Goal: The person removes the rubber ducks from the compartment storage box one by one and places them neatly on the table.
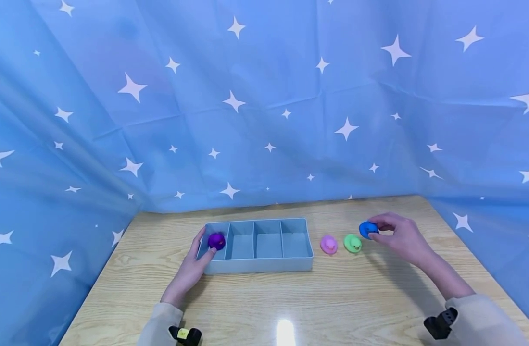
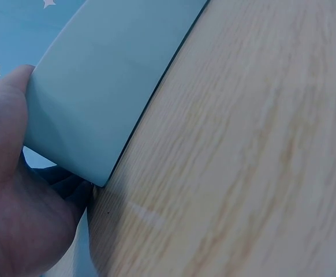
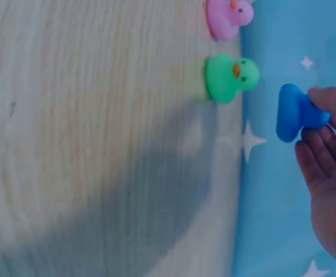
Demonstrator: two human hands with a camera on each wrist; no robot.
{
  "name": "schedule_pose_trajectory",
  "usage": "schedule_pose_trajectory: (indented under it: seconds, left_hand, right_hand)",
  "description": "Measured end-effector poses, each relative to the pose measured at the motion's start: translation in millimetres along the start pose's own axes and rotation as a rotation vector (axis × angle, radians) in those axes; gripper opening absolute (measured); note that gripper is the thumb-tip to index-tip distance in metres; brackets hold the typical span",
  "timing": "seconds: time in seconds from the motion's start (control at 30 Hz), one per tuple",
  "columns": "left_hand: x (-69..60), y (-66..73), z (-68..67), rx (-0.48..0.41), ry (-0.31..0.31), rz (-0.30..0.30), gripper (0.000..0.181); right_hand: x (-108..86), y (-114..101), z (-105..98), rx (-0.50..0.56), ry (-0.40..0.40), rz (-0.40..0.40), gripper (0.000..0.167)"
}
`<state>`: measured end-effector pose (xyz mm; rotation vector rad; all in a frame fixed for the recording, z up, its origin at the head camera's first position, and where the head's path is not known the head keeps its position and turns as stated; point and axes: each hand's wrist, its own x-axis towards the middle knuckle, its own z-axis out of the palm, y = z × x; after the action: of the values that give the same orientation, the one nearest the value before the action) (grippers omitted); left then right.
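A blue rubber duck (image 1: 368, 229) is pinched between the thumb and fingers of my right hand (image 1: 398, 235); in the right wrist view it is held up off the table. On the table to its left sit a green rubber duck (image 1: 353, 243) and a pink rubber duck (image 1: 329, 244). My left hand (image 1: 193, 262) grips the left end of a grey-blue divided box (image 1: 258, 265), thumb at the front and fingers around the short side. Inside the box's leftmost compartment is a purple rubber duck (image 1: 216, 240). The other compartments hold nothing.
The box and ducks stand on a wood-grain table (image 1: 264, 298). A blue cloth with white stars (image 1: 264, 120) hangs behind the table and along both sides. A bright light reflection lies near the table's front.
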<state>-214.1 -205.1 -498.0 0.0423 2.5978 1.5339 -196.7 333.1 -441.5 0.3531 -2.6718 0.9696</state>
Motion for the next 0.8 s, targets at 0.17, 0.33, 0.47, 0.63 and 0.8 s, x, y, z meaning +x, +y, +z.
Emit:
schedule_pose_trajectory:
  seconds: [0.17,0.33,0.47,0.63,0.8]
  left_hand:
    - [0.4,-1.1,-0.7,0.004,0.005,-0.003,0.076]
    - [0.1,-0.4,-1.3,0.004,-0.001,-0.016,0.076]
    - [0.4,0.3,-1.4,0.002,-0.002,-0.015,0.076]
    - [0.4,-0.2,-0.8,0.001,-0.003,-0.01,0.076]
    - [0.5,-0.2,-0.3,0.0,-0.004,-0.017,0.076]
  right_hand:
    - [-6.3,14.0,2.5,0.023,-0.066,0.068,0.03]
    - [-12.7,26.3,6.0,0.031,-0.106,0.115,0.031]
    - [-15.4,30.6,6.9,0.023,-0.117,0.122,0.032]
    - [-16.5,33.4,9.4,0.024,-0.122,0.12,0.032]
    - [-17.1,35.3,12.8,0.036,-0.123,0.112,0.03]
